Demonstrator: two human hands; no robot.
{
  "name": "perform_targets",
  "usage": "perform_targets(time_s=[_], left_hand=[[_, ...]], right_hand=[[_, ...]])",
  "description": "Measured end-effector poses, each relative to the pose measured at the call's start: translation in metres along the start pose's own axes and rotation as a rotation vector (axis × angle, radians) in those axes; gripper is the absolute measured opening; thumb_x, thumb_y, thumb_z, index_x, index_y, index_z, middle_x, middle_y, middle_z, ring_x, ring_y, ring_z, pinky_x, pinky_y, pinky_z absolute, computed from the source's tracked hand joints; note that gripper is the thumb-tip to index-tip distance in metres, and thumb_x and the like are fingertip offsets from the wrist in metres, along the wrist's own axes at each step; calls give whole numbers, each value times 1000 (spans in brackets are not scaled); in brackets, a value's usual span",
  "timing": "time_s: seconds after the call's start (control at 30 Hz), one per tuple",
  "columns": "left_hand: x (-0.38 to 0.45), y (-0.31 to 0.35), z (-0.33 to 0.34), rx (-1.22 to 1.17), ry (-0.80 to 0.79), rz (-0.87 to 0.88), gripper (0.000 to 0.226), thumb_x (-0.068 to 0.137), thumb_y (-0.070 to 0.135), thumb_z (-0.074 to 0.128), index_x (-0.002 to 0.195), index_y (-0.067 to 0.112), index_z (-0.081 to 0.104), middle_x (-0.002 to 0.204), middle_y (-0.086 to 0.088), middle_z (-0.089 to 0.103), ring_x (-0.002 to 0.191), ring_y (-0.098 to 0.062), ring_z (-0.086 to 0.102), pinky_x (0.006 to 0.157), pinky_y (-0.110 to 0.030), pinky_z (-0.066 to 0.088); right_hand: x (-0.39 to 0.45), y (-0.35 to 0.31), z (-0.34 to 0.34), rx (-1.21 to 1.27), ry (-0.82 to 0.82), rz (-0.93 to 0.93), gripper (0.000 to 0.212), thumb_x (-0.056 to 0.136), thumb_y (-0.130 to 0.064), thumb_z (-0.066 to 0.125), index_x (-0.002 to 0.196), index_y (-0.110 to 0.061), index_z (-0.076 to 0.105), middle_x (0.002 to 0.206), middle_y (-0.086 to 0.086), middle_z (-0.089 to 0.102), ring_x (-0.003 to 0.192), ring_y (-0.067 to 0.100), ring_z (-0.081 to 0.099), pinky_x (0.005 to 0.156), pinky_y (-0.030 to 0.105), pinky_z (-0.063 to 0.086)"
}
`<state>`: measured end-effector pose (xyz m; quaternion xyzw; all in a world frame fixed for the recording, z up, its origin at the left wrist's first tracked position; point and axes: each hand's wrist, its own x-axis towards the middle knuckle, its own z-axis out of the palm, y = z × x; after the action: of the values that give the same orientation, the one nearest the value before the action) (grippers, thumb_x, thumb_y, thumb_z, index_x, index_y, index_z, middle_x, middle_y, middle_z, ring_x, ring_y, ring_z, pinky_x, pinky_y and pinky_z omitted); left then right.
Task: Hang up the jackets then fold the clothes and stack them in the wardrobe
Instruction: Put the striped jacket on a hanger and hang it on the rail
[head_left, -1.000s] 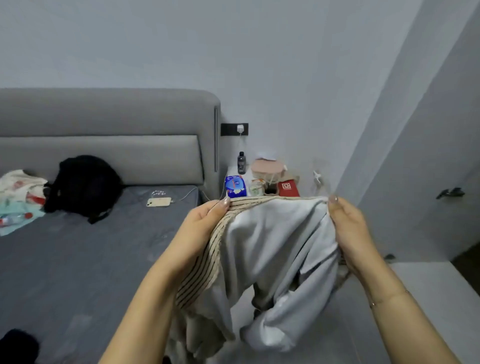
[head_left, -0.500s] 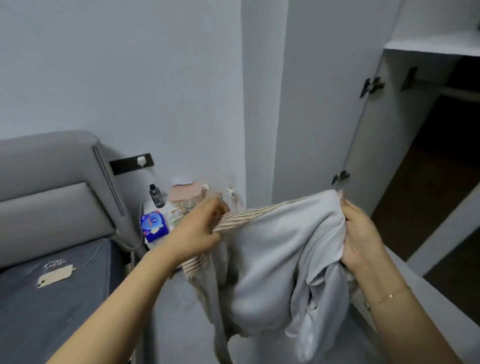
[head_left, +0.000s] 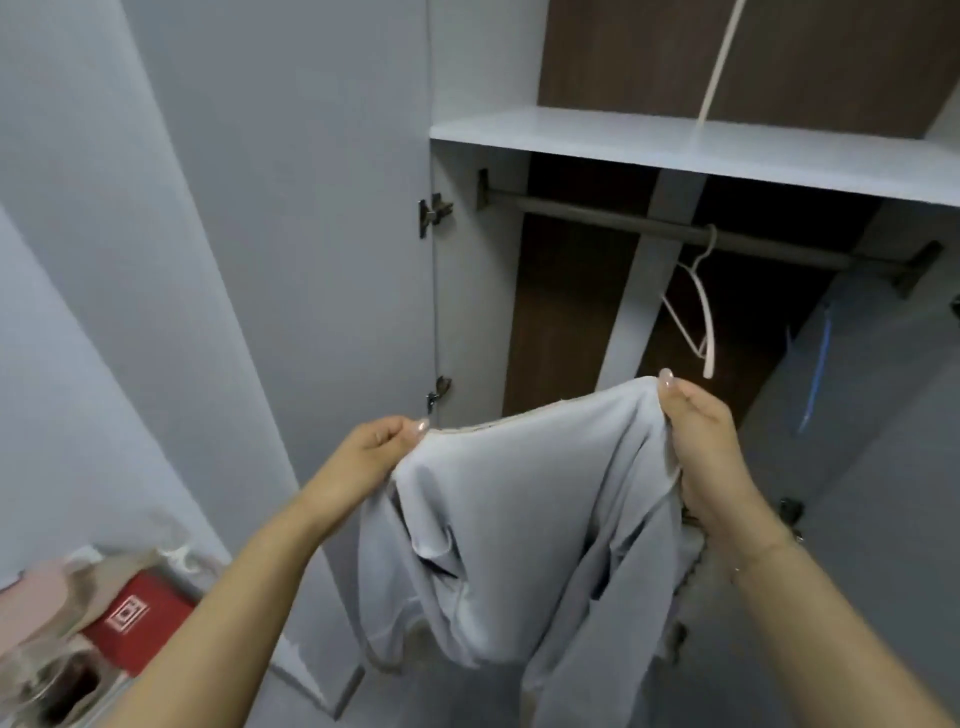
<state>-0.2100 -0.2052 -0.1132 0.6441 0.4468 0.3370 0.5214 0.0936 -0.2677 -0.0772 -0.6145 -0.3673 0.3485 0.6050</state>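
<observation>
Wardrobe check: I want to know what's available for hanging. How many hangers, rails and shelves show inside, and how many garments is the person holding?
Hangers: 1, white, on the rail
Rails: 1
Shelves: 1
Garments held: 1, grey jacket, gripped by the left hand and right hand
Total: 4

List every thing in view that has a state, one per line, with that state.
Grey jacket: held up by its top edge, body hanging loose, not yet on a hanger.
Left hand: pinches the jacket's left corner.
Right hand: grips the jacket's right corner.
White hanger: hooked on the rail, bare.
Wardrobe rail: carries only that hanger in view.
Wardrobe door: swung open.
</observation>
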Motion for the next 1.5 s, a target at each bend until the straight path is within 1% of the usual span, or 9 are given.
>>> perform_targets(time_s=[0.13,0.27,0.6,0.87,1.07,1.17,1.23,1.3,1.5], left_hand=[[71,32,3,-98,-107,19,60,91,55,57,91,-4,62,80,-17,64,71,-22,57,69,-32,46],[129,56,17,-133,-34,-21,48,96,48,52,92,5,72,71,0,73,64,-8,68,54,-16,50],[231,102,63,-144,-55,-141,47,95,49,52,115,8,60,109,-17,63,101,-32,61,96,-47,49],[310,103,103,-175,-183,-59,43,86,50,61,89,8,69,87,-11,74,83,-25,70,75,-33,55],[354,98,119,-243,-294,-67,49,76,53,71,79,5,63,76,-19,62,70,-29,59,68,-35,52],[370,97,123,-286,-306,-79,48,78,51,71,84,4,61,82,-23,59,73,-31,57,71,-38,48],[375,97,125,-295,-303,-81,49,78,50,71,86,2,62,85,-26,59,77,-32,56,74,-40,48],[380,94,123,-320,-301,-83,56,79,47,71,90,-8,63,88,-34,61,79,-34,60,76,-39,51],[388,85,109,-349,-190,-160,47,85,42,65,81,-5,64,83,-32,62,73,-33,61,66,-33,55]], right_hand=[[23,-3,-6,-73,123,-33,51,102,-37,47,94,13,56,82,15,56,75,23,51,72,32,46],[39,5,-10,-164,235,-42,52,102,-34,47,82,14,52,79,10,49,74,22,43,70,32,39],[117,56,-18,-369,282,70,42,102,-19,47,66,1,49,62,5,45,61,15,42,62,30,33],[254,41,-55,-510,345,-125,15,94,-13,58,107,-20,62,108,-2,57,95,10,60,83,23,51],[384,2,-72,-418,212,87,73,89,-38,68,149,-12,35,143,11,48,128,28,50,104,40,45],[430,4,-73,-300,85,222,55,91,-37,66,134,-8,51,126,15,60,108,28,61,86,35,54],[451,11,-66,-340,126,198,30,95,-38,59,100,-9,64,91,13,66,80,26,63,66,31,51],[464,17,-64,-393,234,121,37,99,-35,51,72,-11,57,66,7,54,60,21,52,55,28,39],[422,32,-71,-463,340,-73,40,100,-42,47,84,-16,72,62,-7,56,56,9,49,56,29,33]])
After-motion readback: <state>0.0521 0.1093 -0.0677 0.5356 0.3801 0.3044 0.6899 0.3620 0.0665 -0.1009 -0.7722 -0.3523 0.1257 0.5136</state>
